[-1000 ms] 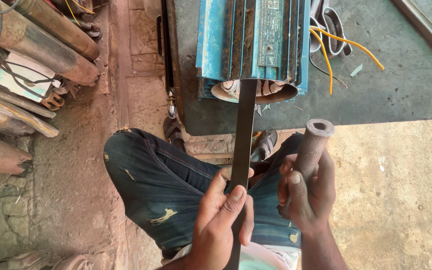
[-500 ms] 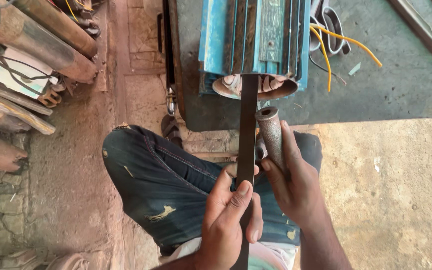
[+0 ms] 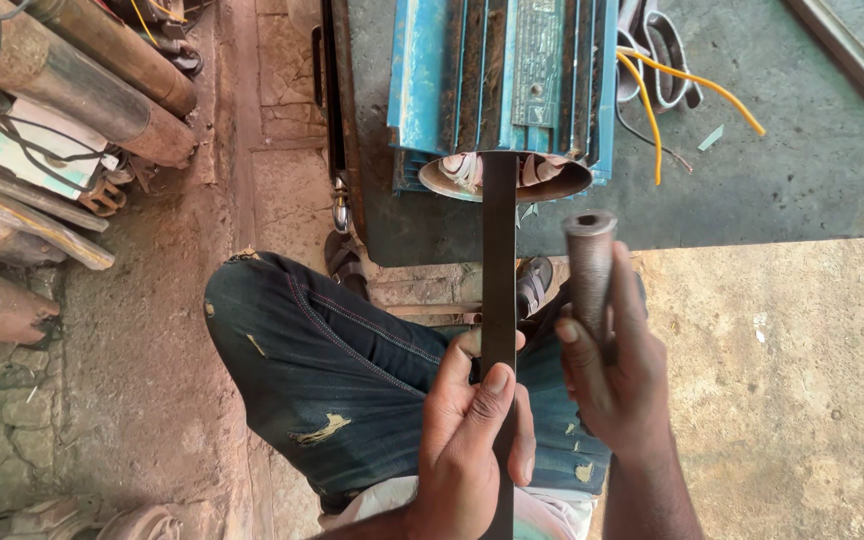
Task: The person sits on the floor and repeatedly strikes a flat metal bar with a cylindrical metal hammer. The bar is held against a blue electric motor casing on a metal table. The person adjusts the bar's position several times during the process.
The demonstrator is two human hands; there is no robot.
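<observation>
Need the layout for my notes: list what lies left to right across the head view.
Rusty pipes → jeans-clad knee → left hand on flat dark bar → right hand holding short metal tube → yellow wires.

Torn blue jeans, dark sandals, bare forearms, no sleeves.

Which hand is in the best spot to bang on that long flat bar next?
Probably the right hand. It grips the short metal pipe free, beside the flat bar. The left hand is busy holding that bar, whose far end reaches the blue motor.
</observation>
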